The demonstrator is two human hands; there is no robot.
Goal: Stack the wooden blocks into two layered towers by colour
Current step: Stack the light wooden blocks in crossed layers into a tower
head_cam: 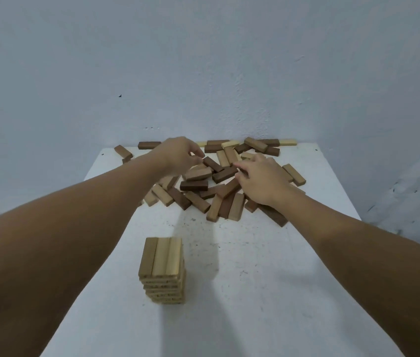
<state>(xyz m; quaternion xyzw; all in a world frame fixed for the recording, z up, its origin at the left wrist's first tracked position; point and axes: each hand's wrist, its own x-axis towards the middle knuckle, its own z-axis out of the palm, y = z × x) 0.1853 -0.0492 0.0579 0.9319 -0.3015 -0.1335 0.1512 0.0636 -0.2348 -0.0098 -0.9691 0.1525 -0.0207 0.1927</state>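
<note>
A: What is standing on the left, near the person?

B: The light tower (pixel 162 269) is standing on the white table (pixel 268 292), on the near side, well apart from the loose pile (pixel 211 181). Its top layer is showing three pale blocks side by side, and their long axes are pointing away from the person, toward the wall (pixel 203 60). The layers under it are lying crosswise.

A: And the left hand?

B: The left hand (pixel 178 155) is reaching far beyond the tower, over the left part of the pile. Its fingers are curling downward and the tips are coming together near a tan block (pixel 198 173), whose long axis is running left to right. Whether they are really pinching something, I cannot tell.

A: What is lying in the middle?

B: A dark block (pixel 194 185) is lying beyond the tower, with its long axis left to right. Behind it, a dark brown block (pixel 225 174) is pointing diagonally, with the right end farther away.

A: And the right hand?

B: The right hand (pixel 263 181) is lying palm down beyond the tower and to its right. Its fingers are bending a little and touching the right end of that diagonal block; a closed grasp I cannot confirm.
</note>
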